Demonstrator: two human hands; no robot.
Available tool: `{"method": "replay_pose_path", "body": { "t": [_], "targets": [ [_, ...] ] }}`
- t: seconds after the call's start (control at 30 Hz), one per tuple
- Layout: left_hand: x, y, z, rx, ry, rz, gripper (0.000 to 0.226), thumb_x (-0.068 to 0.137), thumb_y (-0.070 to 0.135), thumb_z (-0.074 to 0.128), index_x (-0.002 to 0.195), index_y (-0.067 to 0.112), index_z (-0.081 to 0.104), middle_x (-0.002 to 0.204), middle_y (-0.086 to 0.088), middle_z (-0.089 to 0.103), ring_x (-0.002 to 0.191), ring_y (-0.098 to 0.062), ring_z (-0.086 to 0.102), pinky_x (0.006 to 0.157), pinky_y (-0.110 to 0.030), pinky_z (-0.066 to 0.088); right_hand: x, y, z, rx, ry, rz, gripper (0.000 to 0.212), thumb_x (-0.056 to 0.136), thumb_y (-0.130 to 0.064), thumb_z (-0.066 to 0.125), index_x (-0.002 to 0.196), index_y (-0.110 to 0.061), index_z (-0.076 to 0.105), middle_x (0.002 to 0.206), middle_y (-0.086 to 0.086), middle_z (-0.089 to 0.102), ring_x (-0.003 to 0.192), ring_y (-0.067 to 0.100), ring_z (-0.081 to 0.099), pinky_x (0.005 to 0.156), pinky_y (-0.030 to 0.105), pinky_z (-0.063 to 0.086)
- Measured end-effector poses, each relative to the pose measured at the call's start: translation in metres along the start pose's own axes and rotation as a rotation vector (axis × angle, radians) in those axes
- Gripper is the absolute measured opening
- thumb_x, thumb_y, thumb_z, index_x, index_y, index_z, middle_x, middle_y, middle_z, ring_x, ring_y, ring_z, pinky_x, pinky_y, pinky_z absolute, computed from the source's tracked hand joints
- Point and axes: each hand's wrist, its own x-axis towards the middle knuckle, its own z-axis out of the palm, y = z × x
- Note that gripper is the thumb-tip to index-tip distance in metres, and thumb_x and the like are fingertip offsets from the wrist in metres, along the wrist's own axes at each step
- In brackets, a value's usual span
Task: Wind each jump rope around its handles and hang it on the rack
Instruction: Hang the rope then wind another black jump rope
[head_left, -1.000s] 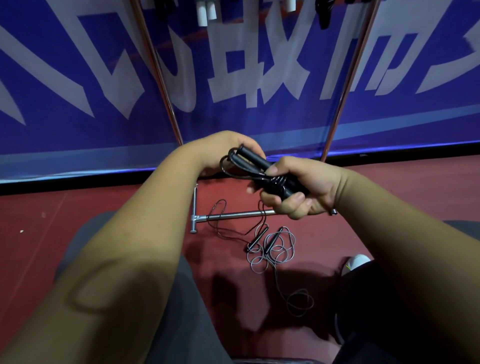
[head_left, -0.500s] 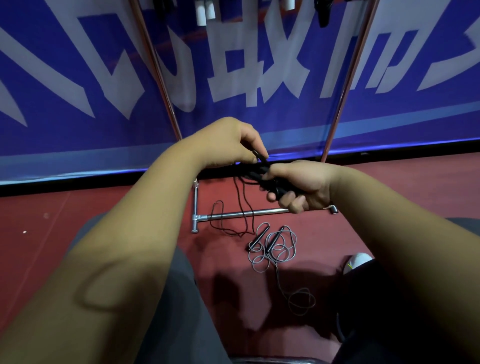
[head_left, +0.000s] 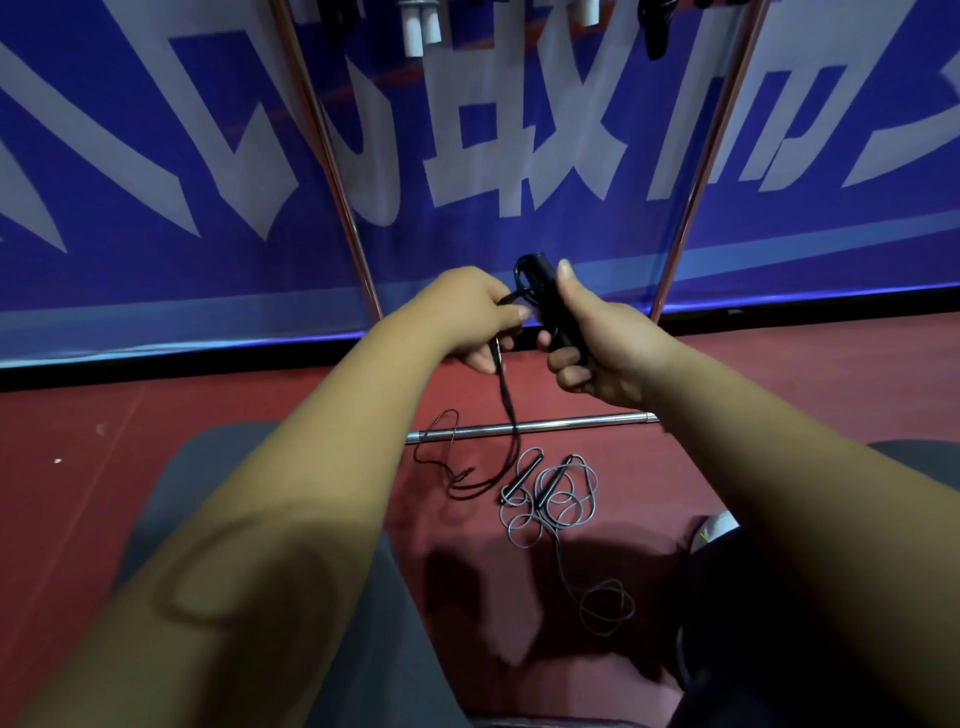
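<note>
My right hand (head_left: 597, 343) grips the black handles (head_left: 551, 296) of a jump rope, held nearly upright in front of the rack. My left hand (head_left: 470, 317) pinches that black rope (head_left: 506, 395) close beside the handles; the loose end trails down to the red floor and curls there. A second jump rope (head_left: 550, 499), grey with dark handles, lies in loose coils on the floor below my hands. The rack's two copper-coloured uprights (head_left: 332, 171) rise behind my hands, and its silver base bar (head_left: 566, 423) lies on the floor.
Several wound ropes with white and black handles (head_left: 421, 26) hang from the rack at the top edge. A blue banner (head_left: 156, 182) with white lettering stands right behind the rack. My knees in dark trousers (head_left: 218, 467) flank the floor ropes. A white shoe tip (head_left: 719, 525) shows at right.
My right hand has turned the handles from lying sideways to nearly upright and raised them. My left hand has drawn the rope down beside them; less slack lies on the floor.
</note>
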Motion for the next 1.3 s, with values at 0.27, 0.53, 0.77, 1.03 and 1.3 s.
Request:
{"method": "replay_pose_path", "body": {
  "t": [0.27, 0.53, 0.77, 1.03, 1.3],
  "targets": [
    [-0.014, 0.002, -0.028, -0.058, -0.363, 0.285, 0.028, 0.101, 0.0, 0.065, 0.125, 0.012, 0.073, 0.116, 0.005, 0.08, 0.116, -0.007, 0.072, 0.104, -0.023, 0.052, 0.003, -0.005, -0.01, 0.088, 0.056, 0.018, 0.051, 0.097, -0.068, 0.064, 0.119, -0.022, 0.058, 0.078, 0.005, 0.055, 0.056, 0.011, 0.031, 0.044, 0.024, 0.024],
    [-0.011, 0.001, -0.019, 0.194, -0.082, 0.14, 0.02, 0.082, 0.013, 0.091, 0.094, 0.016, 0.076, 0.083, -0.009, 0.079, 0.063, -0.015, 0.074, 0.063, -0.028, 0.059, -0.001, -0.009, -0.007, 0.096, 0.011, 0.035, 0.037, 0.1, -0.054, 0.061, 0.102, -0.018, 0.055, 0.078, 0.005, 0.053, 0.057, 0.012, 0.027, 0.044, 0.023, 0.02],
    [-0.005, -0.001, -0.018, 0.234, 0.117, 0.121, 0.024, 0.086, 0.038, 0.087, 0.088, 0.019, 0.073, 0.066, -0.004, 0.074, 0.052, -0.016, 0.068, 0.054, -0.029, 0.054, -0.002, -0.01, -0.009, 0.107, 0.061, 0.025, 0.036, 0.101, -0.05, 0.057, 0.113, -0.016, 0.057, 0.091, 0.011, 0.063, 0.055, 0.012, 0.03, 0.042, 0.023, 0.023],
    [-0.01, -0.009, -0.024, -0.167, -0.205, 0.234, 0.019, 0.11, 0.021, 0.058, 0.108, 0.01, 0.073, 0.097, -0.002, 0.079, 0.091, -0.018, 0.072, 0.093, -0.033, 0.056, 0.001, -0.014, -0.015, 0.159, 0.138, 0.007, 0.032, 0.102, -0.046, 0.052, 0.099, -0.015, 0.055, 0.08, 0.006, 0.058, 0.053, 0.012, 0.029, 0.043, 0.022, 0.021],
    [-0.013, -0.014, -0.026, -0.032, -0.276, 0.073, 0.014, 0.101, 0.01, 0.07, 0.113, 0.002, 0.072, 0.101, -0.015, 0.08, 0.082, -0.017, 0.079, 0.055, -0.022, 0.055, -0.002, -0.016, -0.01, 0.159, 0.055, 0.027, 0.028, 0.1, -0.047, 0.053, 0.095, -0.019, 0.054, 0.077, 0.004, 0.053, 0.056, 0.012, 0.025, 0.045, 0.023, 0.016]
  ]
}}
